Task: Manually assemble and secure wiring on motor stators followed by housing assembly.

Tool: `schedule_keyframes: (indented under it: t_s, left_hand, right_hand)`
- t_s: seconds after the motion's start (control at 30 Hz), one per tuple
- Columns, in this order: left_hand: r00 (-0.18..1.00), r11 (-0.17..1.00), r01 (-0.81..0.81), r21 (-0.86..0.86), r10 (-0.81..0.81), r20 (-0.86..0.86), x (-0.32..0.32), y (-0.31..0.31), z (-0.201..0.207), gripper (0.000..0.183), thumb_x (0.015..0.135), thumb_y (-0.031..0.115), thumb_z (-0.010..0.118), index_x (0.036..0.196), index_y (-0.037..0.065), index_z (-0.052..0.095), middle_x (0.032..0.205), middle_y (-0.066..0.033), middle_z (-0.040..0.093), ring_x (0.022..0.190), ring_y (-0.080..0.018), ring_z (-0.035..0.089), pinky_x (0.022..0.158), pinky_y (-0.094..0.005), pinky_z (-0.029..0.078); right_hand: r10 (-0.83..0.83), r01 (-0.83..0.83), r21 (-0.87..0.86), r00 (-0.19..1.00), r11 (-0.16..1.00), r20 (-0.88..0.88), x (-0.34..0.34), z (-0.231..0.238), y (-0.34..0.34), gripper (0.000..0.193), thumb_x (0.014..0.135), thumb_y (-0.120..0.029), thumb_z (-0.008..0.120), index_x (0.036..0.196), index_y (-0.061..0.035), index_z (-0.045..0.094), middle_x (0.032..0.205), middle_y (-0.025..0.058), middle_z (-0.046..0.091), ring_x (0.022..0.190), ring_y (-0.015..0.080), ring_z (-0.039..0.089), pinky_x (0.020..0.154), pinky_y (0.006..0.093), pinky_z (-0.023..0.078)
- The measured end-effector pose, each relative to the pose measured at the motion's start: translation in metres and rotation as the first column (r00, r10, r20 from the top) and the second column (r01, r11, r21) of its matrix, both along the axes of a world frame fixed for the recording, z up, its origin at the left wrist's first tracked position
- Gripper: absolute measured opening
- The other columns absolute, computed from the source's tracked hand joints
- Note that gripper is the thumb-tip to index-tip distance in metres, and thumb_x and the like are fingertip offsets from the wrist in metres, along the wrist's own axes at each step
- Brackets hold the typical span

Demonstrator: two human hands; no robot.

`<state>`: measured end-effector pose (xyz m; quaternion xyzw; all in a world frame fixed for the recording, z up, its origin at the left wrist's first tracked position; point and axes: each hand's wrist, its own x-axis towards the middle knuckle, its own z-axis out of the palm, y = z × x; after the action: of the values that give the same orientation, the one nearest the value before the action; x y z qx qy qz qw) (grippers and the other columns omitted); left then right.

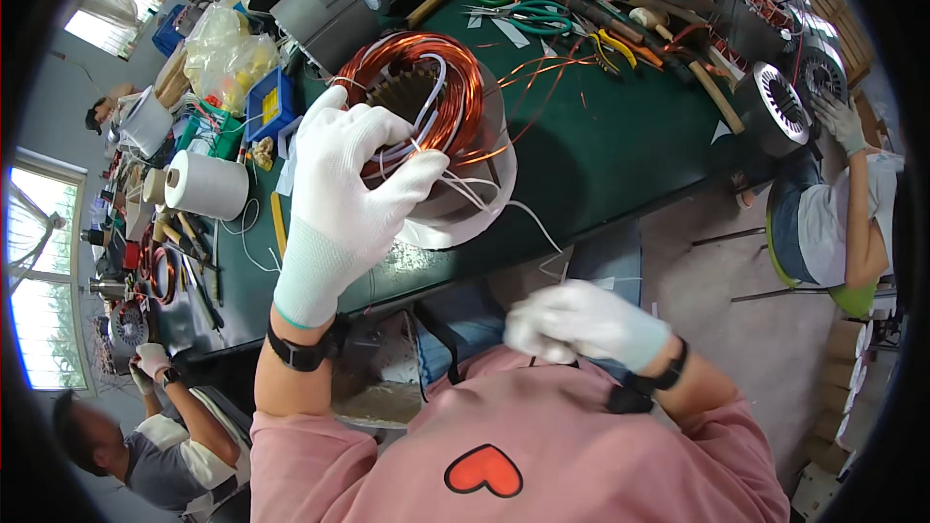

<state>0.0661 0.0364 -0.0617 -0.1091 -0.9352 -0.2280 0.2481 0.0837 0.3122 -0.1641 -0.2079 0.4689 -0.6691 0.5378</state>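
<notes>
A motor stator (499, 150) with thick copper windings (465, 97) stands on the green table before me. White cord (475, 184) is looped through the windings, and one strand trails off the table edge toward my right side. My left hand (354, 165), in a white glove, lies over the stator's left side. Its thumb and forefinger pinch the cord at the inner edge of the coil. My right hand (586, 324), also gloved, is in front of my body below the table edge. Its fingers look curled in and blurred; what they hold is hidden.
Scissors (542, 17), yellow pliers (615, 48) and mallets (717, 97) lie at the back. On the left are a white cord spool (208, 184) and a blue bin (271, 102). Other stators (775, 111) stand at right. Co-workers sit at right and lower left.
</notes>
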Motion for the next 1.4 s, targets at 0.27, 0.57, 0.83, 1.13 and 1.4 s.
schedule_keyframes:
  t_s: [0.27, 0.57, 0.83, 1.13, 1.4]
  left_hand:
    - [0.996, 1.0, -0.019, 0.0, 0.019, 0.082, -0.002, 0.008, 0.005, 0.023, 0.076, 0.018, 0.082, 0.083, 0.003, 0.066, 0.081, -0.0114, 0.061, 0.093, -0.0348, 0.056, 0.09, -0.0439, 0.044]
    - [0.999, 0.996, -0.044, -0.076, 0.042, -0.03, 0.002, 0.002, -0.002, 0.024, 0.076, 0.017, 0.081, 0.081, 0.001, 0.064, 0.079, -0.0128, 0.059, 0.083, -0.032, 0.055, 0.078, -0.042, 0.045]
    - [0.995, 0.998, 0.036, -0.053, -0.04, -0.092, -0.005, 0.001, -0.005, 0.023, 0.076, 0.02, 0.081, 0.081, 0.002, 0.067, 0.075, -0.0129, 0.062, 0.085, -0.0336, 0.057, 0.084, -0.044, 0.047]
    - [0.934, 0.956, 0.281, -0.089, -0.294, -0.205, 0.004, -0.031, 0.0, 0.021, 0.073, 0.014, 0.078, 0.089, 0.006, 0.068, 0.087, -0.0089, 0.064, 0.084, -0.0309, 0.059, 0.092, -0.0458, 0.043]
    - [0.961, 0.997, -0.055, -0.052, 0.039, -0.274, 0.041, 0.063, -0.046, 0.07, 0.077, 0.013, 0.074, 0.144, 0.009, 0.054, 0.132, -0.0106, 0.063, 0.071, -0.0242, 0.058, 0.077, -0.0375, 0.046]
  right_hand:
    - [-0.698, 0.595, -0.615, 0.709, 0.518, 0.098, -0.062, 0.066, 0.035, 0.026, 0.106, -0.022, 0.053, 0.095, -0.0019, 0.065, 0.124, 0.0196, 0.062, 0.071, 0.0171, 0.063, 0.054, 0.0241, 0.046]
    - [-0.271, 0.234, -0.257, 0.955, 0.938, -0.121, 0.002, 0.013, 0.01, 0.033, 0.106, -0.03, 0.054, 0.111, -0.0007, 0.07, 0.083, 0.0063, 0.064, 0.067, 0.0168, 0.06, 0.066, 0.0322, 0.051]
    - [-0.391, 0.291, -0.494, 0.914, 0.819, -0.111, 0.006, 0.049, 0.03, 0.034, 0.094, -0.011, 0.066, 0.125, 0.002, 0.062, 0.115, 0.0134, 0.066, 0.104, 0.0246, 0.064, 0.095, 0.0394, 0.051]
    - [-0.162, -0.1, -0.455, 0.85, 0.885, -0.501, 0.007, 0.112, 0.158, 0.029, 0.093, -0.027, 0.069, 0.08, -0.0023, 0.073, 0.099, 0.024, 0.067, 0.079, 0.0303, 0.065, 0.062, 0.0348, 0.053]
    - [0.157, -0.566, -0.465, 0.733, 0.681, -0.662, 0.017, 0.188, 0.061, 0.015, 0.091, -0.017, 0.071, 0.089, -0.003, 0.076, 0.082, 0.0149, 0.071, 0.061, 0.0269, 0.066, 0.055, 0.0336, 0.052]
